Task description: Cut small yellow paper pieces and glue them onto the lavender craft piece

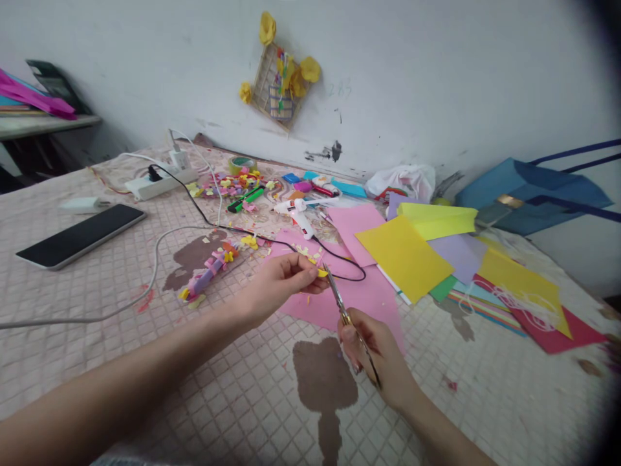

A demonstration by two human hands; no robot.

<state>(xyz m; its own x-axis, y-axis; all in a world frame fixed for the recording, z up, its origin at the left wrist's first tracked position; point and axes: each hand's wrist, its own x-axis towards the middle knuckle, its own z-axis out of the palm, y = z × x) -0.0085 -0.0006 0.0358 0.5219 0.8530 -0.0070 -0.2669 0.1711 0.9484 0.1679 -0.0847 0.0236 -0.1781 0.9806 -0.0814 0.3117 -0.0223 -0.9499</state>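
Note:
My left hand (297, 277) pinches a small piece of yellow paper (322, 273) above a pink sheet (315, 310). In my right hand (376, 346) is a pair of scissors (338, 299), its blades pointing up and left against the yellow piece. How far apart the blades stand is hard to make out. Beyond my hands lies a white hot glue gun (299, 215) with a black cord. To the left of my left hand rests a purple stick (206, 278) decorated with small pink, orange and yellow paper flowers.
Stacked coloured sheets (405, 255) spread to the right, beside a blue bag (528, 197). A phone (82, 234), a power strip (160, 183) and loose cables occupy the left. Small paper flowers (228, 186), a green cutter (246, 199) and a tape roll (242, 164) lie toward the wall.

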